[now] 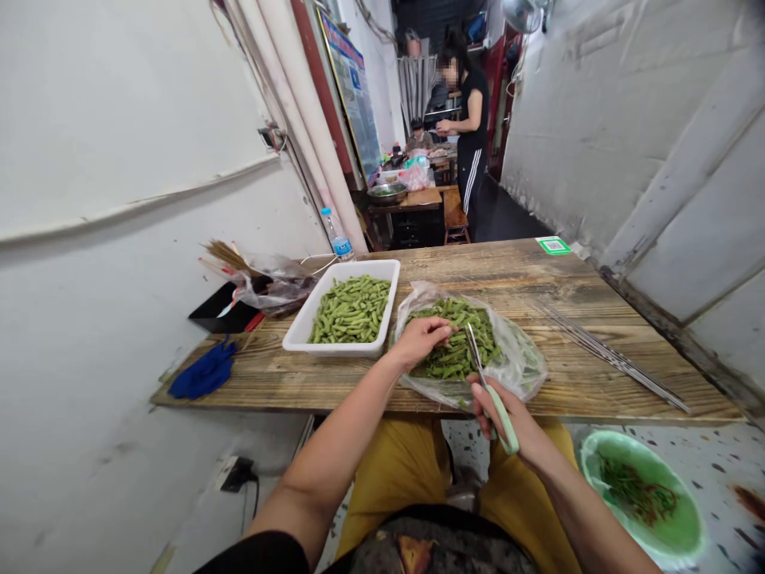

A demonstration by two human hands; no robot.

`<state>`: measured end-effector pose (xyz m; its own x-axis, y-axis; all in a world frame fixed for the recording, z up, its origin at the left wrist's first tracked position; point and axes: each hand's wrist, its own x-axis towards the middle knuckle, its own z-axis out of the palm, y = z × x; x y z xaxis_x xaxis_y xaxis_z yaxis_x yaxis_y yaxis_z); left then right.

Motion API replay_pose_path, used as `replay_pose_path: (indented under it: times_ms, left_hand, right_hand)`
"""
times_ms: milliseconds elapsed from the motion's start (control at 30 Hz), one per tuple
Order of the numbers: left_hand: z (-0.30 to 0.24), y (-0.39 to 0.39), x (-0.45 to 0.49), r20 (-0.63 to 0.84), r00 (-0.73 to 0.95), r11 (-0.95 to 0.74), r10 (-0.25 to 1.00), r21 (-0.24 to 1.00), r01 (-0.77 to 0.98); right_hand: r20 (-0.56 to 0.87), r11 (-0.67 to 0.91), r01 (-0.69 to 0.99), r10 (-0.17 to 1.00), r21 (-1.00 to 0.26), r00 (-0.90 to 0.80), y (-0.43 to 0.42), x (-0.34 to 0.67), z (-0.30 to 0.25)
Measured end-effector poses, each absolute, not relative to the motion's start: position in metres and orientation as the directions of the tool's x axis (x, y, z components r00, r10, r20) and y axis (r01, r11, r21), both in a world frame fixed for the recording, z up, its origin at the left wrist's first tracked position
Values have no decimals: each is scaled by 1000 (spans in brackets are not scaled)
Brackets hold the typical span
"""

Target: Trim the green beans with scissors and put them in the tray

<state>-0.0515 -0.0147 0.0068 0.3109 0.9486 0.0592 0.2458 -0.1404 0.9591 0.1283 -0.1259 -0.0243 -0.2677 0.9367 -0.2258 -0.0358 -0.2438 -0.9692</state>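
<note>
My left hand [421,339] reaches into a clear plastic bag [519,363] of green beans [457,351] on the wooden table [567,295]; its fingers curl down onto the beans. My right hand [508,418] is closed on the pale green handle of a pair of scissors [485,381], whose blades point up over the bag. A white tray [343,307] filled with cut green beans stands just left of the bag.
Several metal skewers [603,351] lie on the table's right side. A blue cloth [203,373], a black tray with bagged sticks [263,283] and a water bottle [338,235] sit at the left. A green bucket [642,498] with trimmings stands on the floor. A person [466,127] stands far back.
</note>
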Motion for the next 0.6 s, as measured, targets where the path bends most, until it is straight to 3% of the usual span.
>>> replay_pose_path:
  times_ms: [367, 600]
  left_hand:
    - [14, -29, -57, -3, 433, -186, 902, 900, 394]
    - [16, -28, -60, -98, 454, -87, 885, 925, 371]
  right_hand:
    - [-143, -121, 97, 952, -988, -271, -117, 130, -20]
    - [-258, -229, 134, 926, -964, -277, -120, 133, -20]
